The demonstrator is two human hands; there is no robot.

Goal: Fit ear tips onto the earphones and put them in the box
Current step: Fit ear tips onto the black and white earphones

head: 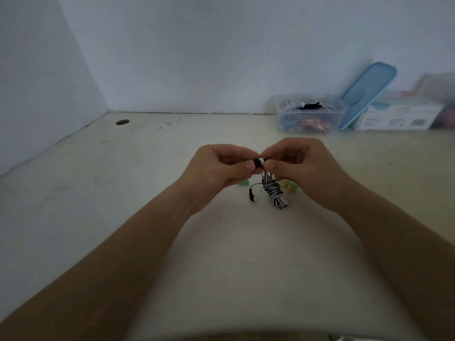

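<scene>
**Fig. — Ear tip being seated on a striped earphone, both hands engaged**

Both hands meet above the middle of the table [221,254]. The left hand [219,166] pinches the black body of one earbud [258,162] between thumb and curled fingers. The right hand [302,166] pinches its other end, where a small pale piece, probably the ear tip, sits; that grip is too small to resolve fully. The earbud's long axis runs from 9 to 3 o'clock, so the seating push is judged to act along that line, hand toward hand.

The cable bundle [273,190], a tight coil of black-and-white striped cord, hangs at 6 o'clock from the grip. The second earbud [251,196] lies beside it on a thin black lead. Loose soft-looking tips lie on the table under the hands: a green ear tip [244,183] and yellow ear tips [287,185].

The box [279,112], a clear rounded plastic tub holding other earphones, stands well apart at 1 o'clock from the hands, nearer the right hand. Its smooth blue lid [366,94] leans beside it against a white carton [394,116].
</scene>
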